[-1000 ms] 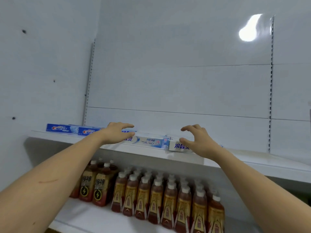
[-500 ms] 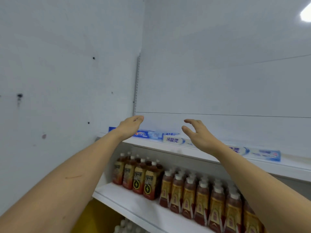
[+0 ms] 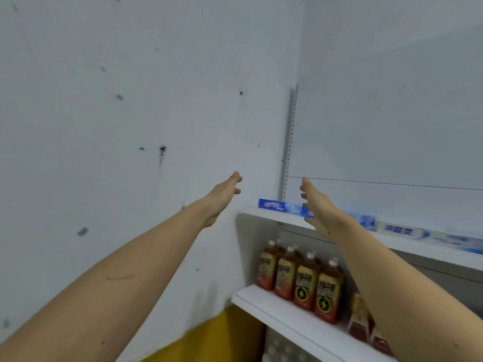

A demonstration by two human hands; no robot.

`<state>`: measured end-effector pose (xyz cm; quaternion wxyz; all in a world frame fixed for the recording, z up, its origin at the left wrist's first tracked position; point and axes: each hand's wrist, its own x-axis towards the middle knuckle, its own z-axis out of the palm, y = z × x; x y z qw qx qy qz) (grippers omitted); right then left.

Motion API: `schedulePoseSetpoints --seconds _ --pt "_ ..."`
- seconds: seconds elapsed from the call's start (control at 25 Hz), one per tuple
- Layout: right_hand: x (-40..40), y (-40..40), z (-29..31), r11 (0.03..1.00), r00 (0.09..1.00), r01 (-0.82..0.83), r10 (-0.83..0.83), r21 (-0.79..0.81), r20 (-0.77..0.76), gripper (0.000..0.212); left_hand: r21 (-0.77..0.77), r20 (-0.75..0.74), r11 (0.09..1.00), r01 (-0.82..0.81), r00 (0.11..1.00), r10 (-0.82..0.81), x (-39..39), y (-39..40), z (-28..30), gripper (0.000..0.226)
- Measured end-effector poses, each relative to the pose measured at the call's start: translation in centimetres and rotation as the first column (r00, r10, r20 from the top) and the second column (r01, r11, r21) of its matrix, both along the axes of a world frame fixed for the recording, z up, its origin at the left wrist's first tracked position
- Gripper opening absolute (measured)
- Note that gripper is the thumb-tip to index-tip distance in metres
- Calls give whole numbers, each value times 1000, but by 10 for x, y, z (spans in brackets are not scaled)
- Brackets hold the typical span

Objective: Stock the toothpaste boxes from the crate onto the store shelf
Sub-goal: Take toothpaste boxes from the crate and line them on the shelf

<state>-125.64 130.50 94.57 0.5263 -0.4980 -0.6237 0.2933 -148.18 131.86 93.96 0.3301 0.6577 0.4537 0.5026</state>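
Note:
Several toothpaste boxes lie in a row along the front of the upper white shelf (image 3: 269,213): a blue box (image 3: 277,205) at its left end, pale blue and white boxes (image 3: 407,230) further right. My left hand (image 3: 224,193) is stretched out with straight fingers in front of the wall, left of the shelf, holding nothing. My right hand (image 3: 317,206) is also open and empty, raised in front of the blue boxes and hiding part of one. The crate is out of view.
A lower white shelf (image 3: 264,308) carries several brown drink bottles (image 3: 303,279). A marked grey wall (image 3: 130,126) fills the left. A yellow surface (image 3: 219,338) lies at the bottom, beside the shelf unit.
My view has swung left, so the shelf now sits at the right. Both hands have lifted off the boxes, moved left and straightened out.

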Motion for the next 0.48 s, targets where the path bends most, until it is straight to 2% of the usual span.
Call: schedulePoseSetpoints --seconds 0.24,0.48 --pt "-43 43 -1 995 993 88 -92 -47 -71 72 -39 26 997 60 998 -59 -51 51 -4 58" --pt "-17 86 -2 979 981 193 -195 -66 -21 73 -58 78 990 125 990 -120 -20 111 -15 58"
